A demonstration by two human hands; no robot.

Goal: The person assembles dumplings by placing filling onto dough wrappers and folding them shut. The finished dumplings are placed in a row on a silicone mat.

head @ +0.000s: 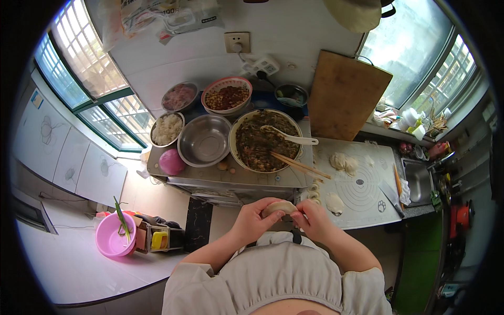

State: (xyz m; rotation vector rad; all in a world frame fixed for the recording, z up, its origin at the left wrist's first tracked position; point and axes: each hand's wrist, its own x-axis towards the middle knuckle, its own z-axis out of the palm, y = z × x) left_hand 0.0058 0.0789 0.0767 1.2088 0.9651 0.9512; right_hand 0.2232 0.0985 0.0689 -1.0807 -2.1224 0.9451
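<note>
Between my two hands, close to my chest, is a folded dough dumpling (pixel 278 208). My left hand (pixel 258 218) holds its left side, and my right hand (pixel 311 218) pinches its right end. Beyond them stands a large bowl of chopped filling (pixel 260 145), with a white spoon (pixel 291 138) and wooden chopsticks (pixel 301 165) resting in it. An empty steel basin (pixel 204 140) is to its left. Dough pieces (pixel 344 163) and a flat piece of dough (pixel 334 202) lie on the marked pastry mat (pixel 370 212) at the right.
A cleaver (pixel 391 199) and a rolling pin (pixel 398 185) lie near the sink (pixel 418 181). A wooden board (pixel 348 94) leans against the wall. Bowls of rice (pixel 167 129), meat (pixel 180 97) and red-topped food (pixel 227 96) stand behind. A pink basin (pixel 114 236) is at left.
</note>
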